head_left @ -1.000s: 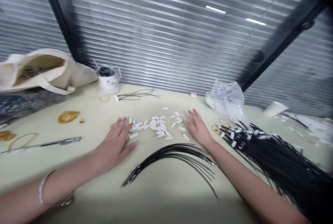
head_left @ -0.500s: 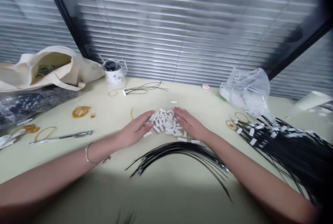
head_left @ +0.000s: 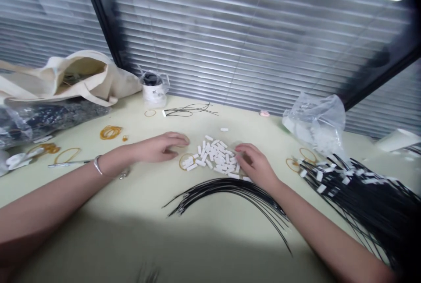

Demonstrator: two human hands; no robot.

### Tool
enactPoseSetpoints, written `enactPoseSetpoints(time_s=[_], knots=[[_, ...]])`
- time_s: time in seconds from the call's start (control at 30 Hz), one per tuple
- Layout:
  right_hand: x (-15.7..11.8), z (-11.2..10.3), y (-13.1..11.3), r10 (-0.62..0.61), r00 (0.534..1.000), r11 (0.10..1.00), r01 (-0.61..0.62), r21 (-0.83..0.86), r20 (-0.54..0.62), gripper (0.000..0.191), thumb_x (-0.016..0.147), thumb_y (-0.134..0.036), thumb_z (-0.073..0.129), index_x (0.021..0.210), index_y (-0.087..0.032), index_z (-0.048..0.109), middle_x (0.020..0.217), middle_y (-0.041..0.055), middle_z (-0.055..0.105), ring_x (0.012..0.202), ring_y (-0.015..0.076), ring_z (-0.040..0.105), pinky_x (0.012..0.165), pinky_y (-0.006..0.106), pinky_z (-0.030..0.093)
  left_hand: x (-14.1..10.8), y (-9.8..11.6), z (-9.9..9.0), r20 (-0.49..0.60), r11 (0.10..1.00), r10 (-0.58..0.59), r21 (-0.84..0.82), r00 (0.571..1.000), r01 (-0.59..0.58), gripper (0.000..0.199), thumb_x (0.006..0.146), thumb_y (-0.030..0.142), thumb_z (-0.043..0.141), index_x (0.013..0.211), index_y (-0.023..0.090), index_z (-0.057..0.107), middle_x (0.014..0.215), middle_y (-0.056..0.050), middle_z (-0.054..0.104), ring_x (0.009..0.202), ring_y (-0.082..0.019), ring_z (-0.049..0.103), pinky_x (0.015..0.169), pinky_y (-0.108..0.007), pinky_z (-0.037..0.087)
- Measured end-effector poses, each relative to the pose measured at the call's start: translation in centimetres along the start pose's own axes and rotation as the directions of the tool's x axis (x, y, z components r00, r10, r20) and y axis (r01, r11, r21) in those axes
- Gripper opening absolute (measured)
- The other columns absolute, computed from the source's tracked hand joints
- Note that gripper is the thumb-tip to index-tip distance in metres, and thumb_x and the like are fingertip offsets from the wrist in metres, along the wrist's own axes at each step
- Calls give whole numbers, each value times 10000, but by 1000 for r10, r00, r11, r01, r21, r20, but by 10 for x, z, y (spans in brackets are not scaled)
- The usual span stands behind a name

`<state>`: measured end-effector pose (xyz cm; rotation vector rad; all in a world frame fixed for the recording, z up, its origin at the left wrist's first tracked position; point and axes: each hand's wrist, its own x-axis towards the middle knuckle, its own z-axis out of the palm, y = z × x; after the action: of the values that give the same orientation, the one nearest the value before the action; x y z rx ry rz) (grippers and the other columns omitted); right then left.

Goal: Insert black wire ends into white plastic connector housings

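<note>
A loose pile of small white plastic connector housings (head_left: pixel 215 156) lies in the middle of the table. My left hand (head_left: pixel 161 146) hovers left of the pile, thumb and fingers apart and nothing between them. At the pile's right edge is my right hand (head_left: pixel 255 165), fingers curved and parted, close to or touching the outermost housings; I see nothing held in it. A yellow rubber band (head_left: pixel 183 163) lies by the left side of the pile. In front of the pile, a bundle of black wires (head_left: pixel 226 185) with metal ends curves across the table, its right end beside my right forearm.
To the right lies a big bundle of black wires with white connectors (head_left: pixel 368 199), below a clear plastic bag (head_left: pixel 315 118). Rubber bands (head_left: pixel 111 132), a pen (head_left: pixel 69 164), a cloth bag (head_left: pixel 121 83) and a lidded cup (head_left: pixel 154 92) are at left. Blinds (head_left: pixel 204 33) stand behind.
Both hands have moved apart from the pile's sides, the left one farther. The white housings are spread wider, and a rubber band shows at the left. The view has shifted slightly.
</note>
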<state>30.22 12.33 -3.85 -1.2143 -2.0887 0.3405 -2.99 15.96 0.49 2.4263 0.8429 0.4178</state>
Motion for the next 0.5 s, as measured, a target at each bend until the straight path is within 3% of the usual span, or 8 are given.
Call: enactPoseSetpoints(time_s=[0.07, 0.13, 0.3, 0.43, 0.5], knots=[[1, 2, 0, -2, 1000, 1000, 2, -1, 20, 198, 858, -299, 468, 991, -194, 568, 1048, 85, 565, 1016, 193, 522, 908, 357, 416, 2, 3, 2, 18, 999, -7, 34, 1000, 6, 284, 842, 249, 455, 1075, 160, 591, 1106, -93, 563, 1003, -168, 526, 882, -295, 428], [3, 2, -1, 3, 999, 1000, -3, -3, 41, 191, 854, -290, 470, 976, -193, 582, 1043, 85, 561, 1007, 192, 523, 901, 355, 417, 5, 9, 7, 11, 997, -28, 73, 1000, 27, 223, 838, 302, 476, 926, 152, 616, 964, -75, 565, 886, -157, 524, 801, -276, 431], [4, 1, -1, -17, 995, 1000, 15, 17, 96, 180, 842, -279, 483, 935, -193, 610, 1029, 87, 560, 978, 200, 524, 885, 372, 415, 8, 20, 13, 48, 993, -45, 115, 998, 39, 225, 846, 267, 446, 697, 157, 573, 799, -35, 521, 774, -133, 482, 769, -253, 394], [6, 1, -3, -44, 995, 999, 43, 16, 86, 162, 845, -245, 481, 934, -175, 597, 998, 91, 561, 949, 191, 517, 877, 373, 409, 8, 31, 7, 61, 997, -4, 83, 998, -1, 225, 861, 276, 429, 726, 152, 560, 849, -27, 551, 815, -125, 506, 804, -233, 392], [6, 0, -6, -57, 995, 998, 58, -12, 81, 151, 842, -228, 487, 932, -163, 590, 978, 92, 565, 940, 181, 515, 876, 357, 408, 7, 37, 4, -7, 1000, -30, 4, 1000, 30, 221, 868, 322, 435, 840, 153, 575, 931, -8, 573, 875, -122, 523, 823, -210, 394]])
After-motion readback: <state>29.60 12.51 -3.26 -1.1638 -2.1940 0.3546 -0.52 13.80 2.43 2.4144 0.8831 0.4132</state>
